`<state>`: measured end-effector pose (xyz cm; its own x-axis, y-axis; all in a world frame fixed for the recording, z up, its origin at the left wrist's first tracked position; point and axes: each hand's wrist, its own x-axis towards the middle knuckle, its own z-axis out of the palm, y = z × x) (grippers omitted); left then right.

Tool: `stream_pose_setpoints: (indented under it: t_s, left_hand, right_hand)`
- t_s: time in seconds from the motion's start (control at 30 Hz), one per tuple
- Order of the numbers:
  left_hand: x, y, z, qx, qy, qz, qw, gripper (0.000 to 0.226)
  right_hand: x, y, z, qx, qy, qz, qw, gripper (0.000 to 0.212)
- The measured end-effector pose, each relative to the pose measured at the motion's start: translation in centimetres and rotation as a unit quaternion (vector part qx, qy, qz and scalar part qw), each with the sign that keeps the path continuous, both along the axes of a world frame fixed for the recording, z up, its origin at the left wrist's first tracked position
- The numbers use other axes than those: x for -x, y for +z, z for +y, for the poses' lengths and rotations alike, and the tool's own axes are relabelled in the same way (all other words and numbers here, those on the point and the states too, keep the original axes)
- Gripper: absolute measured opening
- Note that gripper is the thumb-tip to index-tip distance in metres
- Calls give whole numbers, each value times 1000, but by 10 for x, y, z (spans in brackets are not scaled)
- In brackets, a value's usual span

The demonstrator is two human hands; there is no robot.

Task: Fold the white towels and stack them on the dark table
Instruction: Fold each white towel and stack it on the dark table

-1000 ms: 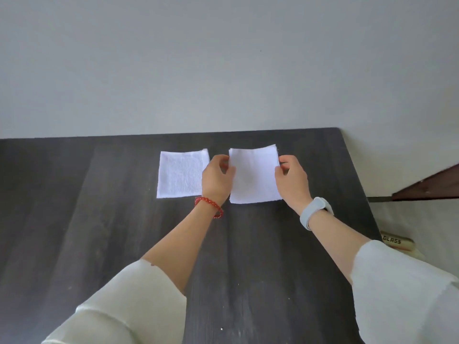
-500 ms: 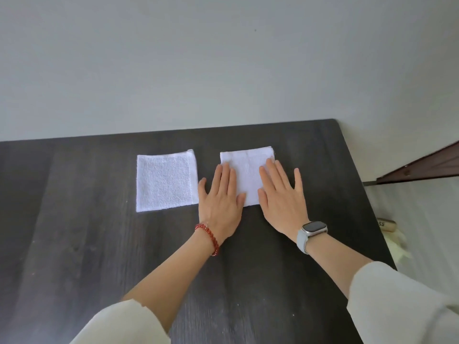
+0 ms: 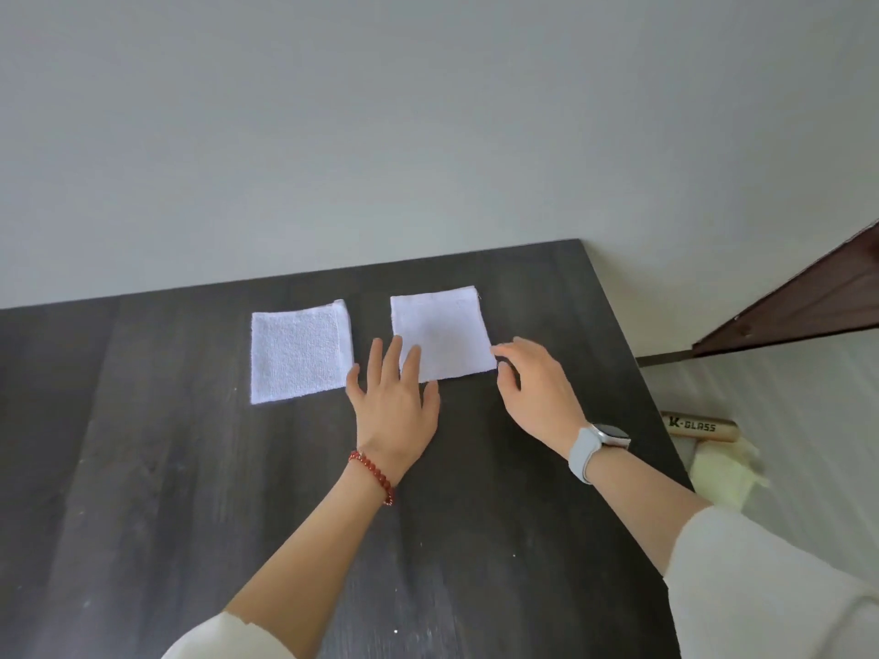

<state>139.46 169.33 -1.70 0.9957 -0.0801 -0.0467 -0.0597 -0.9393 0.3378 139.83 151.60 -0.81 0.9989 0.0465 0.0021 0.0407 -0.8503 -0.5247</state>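
Plain room: dark table (image 3: 142,468), bare wall (image 3: 380,135)

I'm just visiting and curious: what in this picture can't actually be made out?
- Head view: near left corner of the right towel is hidden under the left hand.
- Whether the right hand touches that towel's edge: its fingertips are blurred.
- How many layers the left towel has: seen from above.
- The dark table is cut off by the left and bottom edges.
- The tube beside the table is partly hidden behind it.
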Motion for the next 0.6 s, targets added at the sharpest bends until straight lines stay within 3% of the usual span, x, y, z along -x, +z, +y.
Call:
stream_pose_setpoints:
  t_s: [0.13, 0.27, 0.47, 0.6]
  left_hand:
    - [60, 25, -45, 112, 7, 28, 993, 47]
    - [130, 53, -134, 137, -67, 37, 988, 44]
    - [303, 107, -316, 168, -224, 27, 960, 39]
    - [433, 134, -447, 181, -368, 40, 911, 37]
  right_hand:
    - [71, 29, -55, -96, -21, 92, 991, 32]
    - [170, 57, -140, -104, -93, 74, 988, 30]
    - [407, 115, -299, -86, -269, 1, 959, 25]
    - [588, 141, -395, -79, -427, -25, 900, 22]
